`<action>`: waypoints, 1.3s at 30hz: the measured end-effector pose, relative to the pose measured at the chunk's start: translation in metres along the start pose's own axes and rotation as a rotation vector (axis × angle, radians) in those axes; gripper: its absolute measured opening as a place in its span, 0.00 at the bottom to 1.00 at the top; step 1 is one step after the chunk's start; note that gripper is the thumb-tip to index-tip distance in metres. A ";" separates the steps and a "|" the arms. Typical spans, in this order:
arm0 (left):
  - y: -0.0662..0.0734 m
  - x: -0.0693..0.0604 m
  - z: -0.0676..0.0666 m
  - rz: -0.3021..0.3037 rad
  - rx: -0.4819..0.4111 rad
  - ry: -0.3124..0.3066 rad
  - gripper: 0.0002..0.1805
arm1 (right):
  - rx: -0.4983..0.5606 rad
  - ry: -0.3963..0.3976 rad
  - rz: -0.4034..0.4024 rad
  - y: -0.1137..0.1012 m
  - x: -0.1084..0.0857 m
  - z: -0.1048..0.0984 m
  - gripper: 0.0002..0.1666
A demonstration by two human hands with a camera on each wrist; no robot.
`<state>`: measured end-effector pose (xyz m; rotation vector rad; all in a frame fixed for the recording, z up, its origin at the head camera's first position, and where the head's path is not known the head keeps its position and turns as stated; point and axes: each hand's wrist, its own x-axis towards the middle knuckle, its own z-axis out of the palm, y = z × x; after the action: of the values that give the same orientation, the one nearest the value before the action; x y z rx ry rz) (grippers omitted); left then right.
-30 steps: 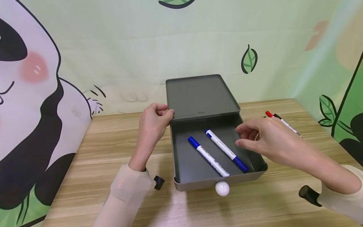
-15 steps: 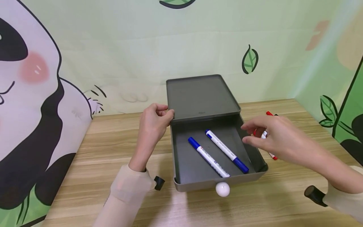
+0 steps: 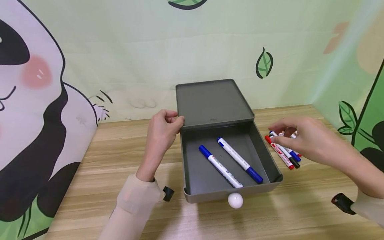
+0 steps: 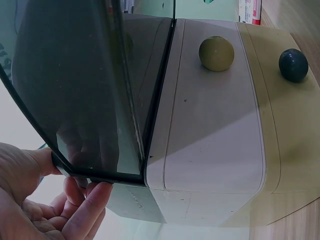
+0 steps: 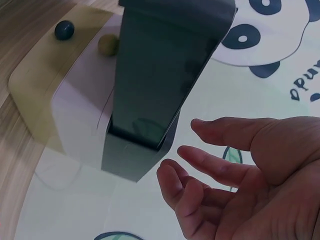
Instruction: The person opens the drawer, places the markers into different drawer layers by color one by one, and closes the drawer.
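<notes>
A grey drawer cabinet [image 3: 213, 103] stands on the table with its top drawer [image 3: 204, 180] pulled out. Two blue-capped whiteboard markers, one at left [image 3: 223, 170] and one at right [image 3: 238, 158], lie inside that drawer. My left hand [image 3: 162, 133] grips the cabinet's left top edge; in the left wrist view its thumb and fingers are at the corner. Right of the cabinet, my right hand [image 3: 312, 140] hovers over a group of markers, among them a red marker [image 3: 279, 152], and partly hides them. Its fingers are loosely bent, with nothing between them in the right wrist view.
A white knob [image 3: 235, 200] juts from the open drawer's front. In the left wrist view, a lavender drawer [image 4: 215, 125] and a yellow one [image 4: 285, 125] lie below it, each with a round knob. A printed cloth wall [image 3: 135, 66] rises behind the wooden table [image 3: 114, 153].
My right hand has moved rightward, from above the drawer's right side to over the markers on the table, and more of them show now. The left hand and the drawer stay put.
</notes>
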<state>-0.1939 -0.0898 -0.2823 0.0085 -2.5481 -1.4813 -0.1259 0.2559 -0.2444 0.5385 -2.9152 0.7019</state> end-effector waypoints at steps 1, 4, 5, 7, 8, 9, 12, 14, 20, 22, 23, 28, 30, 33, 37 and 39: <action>0.000 0.000 0.000 0.001 0.001 0.000 0.18 | -0.004 -0.001 0.010 0.002 0.000 -0.001 0.13; 0.000 0.000 0.000 0.002 0.002 0.002 0.18 | -0.019 -0.009 0.035 0.009 -0.001 -0.005 0.14; 0.000 0.000 0.000 0.002 0.001 0.001 0.18 | -0.018 -0.014 0.046 0.011 0.000 -0.006 0.15; 0.000 0.000 0.000 -0.001 0.002 0.000 0.18 | -0.015 -0.016 0.063 0.015 0.000 -0.007 0.15; 0.000 0.000 0.000 -0.002 0.003 0.001 0.18 | -0.013 -0.021 0.074 0.018 0.000 -0.008 0.16; 0.000 0.000 -0.001 -0.004 0.003 0.001 0.18 | -0.011 -0.023 0.088 0.020 0.000 -0.009 0.17; 0.000 0.000 -0.001 -0.007 0.004 0.001 0.18 | -0.023 -0.020 0.121 0.026 0.000 -0.010 0.18; 0.000 0.000 -0.001 -0.006 0.004 0.003 0.18 | -0.031 -0.023 0.142 0.030 -0.001 -0.012 0.18; -0.001 0.001 -0.001 -0.005 0.003 0.006 0.18 | -0.056 -0.013 0.182 0.043 -0.001 -0.016 0.20; -0.001 0.001 0.000 -0.004 0.004 0.006 0.18 | -0.070 -0.004 0.183 0.048 -0.001 -0.016 0.20; -0.001 0.001 0.000 -0.003 0.005 0.005 0.18 | -0.076 -0.002 0.186 0.050 -0.001 -0.017 0.21; 0.000 0.000 -0.001 -0.007 0.011 0.000 0.18 | -0.100 -0.006 0.219 0.061 -0.002 -0.019 0.21; 0.000 0.000 -0.001 -0.009 0.010 -0.002 0.18 | -0.112 -0.006 0.233 0.066 -0.002 -0.020 0.21; 0.000 0.000 0.000 -0.008 0.007 -0.003 0.18 | -0.124 -0.009 0.248 0.073 -0.002 -0.021 0.22; 0.000 0.000 0.000 -0.001 0.007 0.000 0.18 | -0.120 -0.012 0.276 0.084 -0.002 -0.022 0.23; 0.000 -0.001 0.000 -0.001 0.008 0.000 0.18 | -0.119 -0.007 0.289 0.089 -0.003 -0.021 0.23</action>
<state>-0.1934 -0.0895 -0.2827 0.0112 -2.5545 -1.4713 -0.1554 0.3408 -0.2635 0.1085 -3.0490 0.5487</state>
